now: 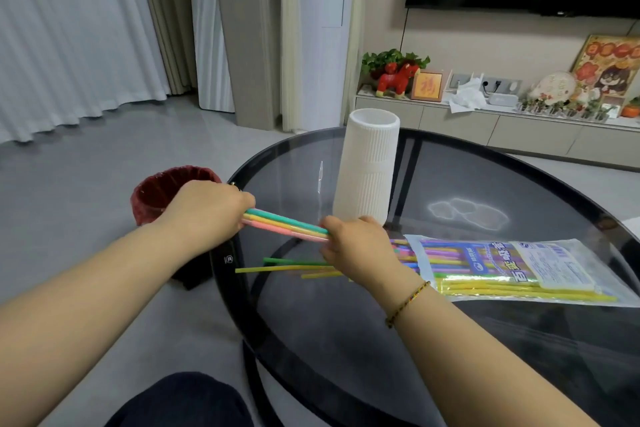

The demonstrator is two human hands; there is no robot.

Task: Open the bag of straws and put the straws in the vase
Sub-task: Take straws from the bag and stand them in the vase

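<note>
A small bunch of coloured straws point(285, 225) is held level above the table's left edge, my left hand point(207, 210) closed on one end and my right hand point(356, 243) closed on the other. The clear plastic straw bag point(512, 267) lies on the table to the right, its open mouth beside my right hand, with many straws still inside. A few loose green and yellow straws point(284, 265) lie on the glass under my hands. The tall white ribbed vase point(369, 166) stands upright just beyond my right hand; I cannot see inside it.
The round dark glass table point(467, 340) fills the right half of the view. A dark red bin point(156, 194) stands on the floor left of the table, behind my left hand. A thin clear plastic strip point(320, 177) lies left of the vase. A TV cabinet with ornaments lines the far wall.
</note>
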